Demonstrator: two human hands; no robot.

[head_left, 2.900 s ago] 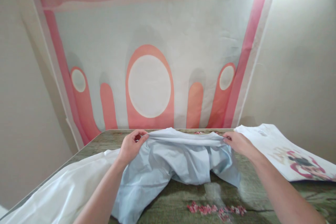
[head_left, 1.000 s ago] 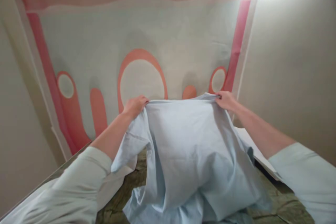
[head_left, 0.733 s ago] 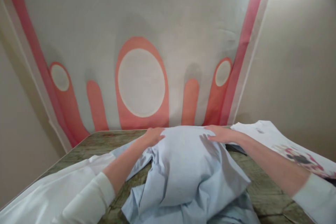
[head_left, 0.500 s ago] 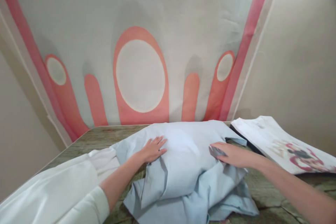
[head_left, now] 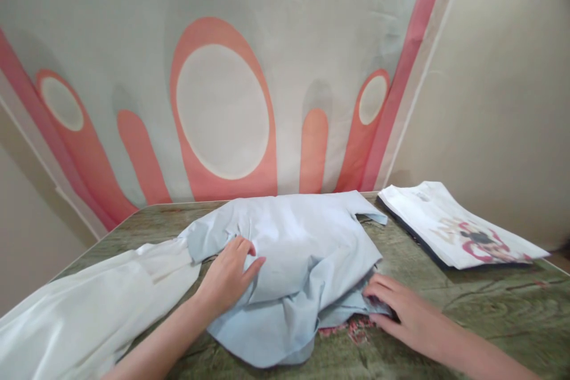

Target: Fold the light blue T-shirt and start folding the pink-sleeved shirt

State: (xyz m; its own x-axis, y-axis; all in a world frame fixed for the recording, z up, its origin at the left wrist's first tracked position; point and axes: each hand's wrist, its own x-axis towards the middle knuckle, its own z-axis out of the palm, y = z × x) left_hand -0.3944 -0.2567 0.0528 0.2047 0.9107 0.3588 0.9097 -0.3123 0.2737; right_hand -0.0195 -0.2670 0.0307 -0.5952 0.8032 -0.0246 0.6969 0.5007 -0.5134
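A pale blue shirt (head_left: 303, 243) lies rumpled on a green patterned table (head_left: 481, 309). My left hand (head_left: 229, 276) rests on the shirt's left side, fingers curled and pinching a fold of its cloth. At the shirt's lower right edge my right hand (head_left: 401, 309) lies low on the table, its fingers pressed together on the hem.
A white garment (head_left: 80, 314) is spread over the table's left end, touching the blue shirt. A folded white printed shirt (head_left: 458, 228) sits at the back right. A banner (head_left: 222, 107) with pink arches hangs on the wall behind the table's far edge.
The shirt was held up by both hands, then laid down on the table. Both hands have slid back toward me, from lying flat on it to gripping its cloth.
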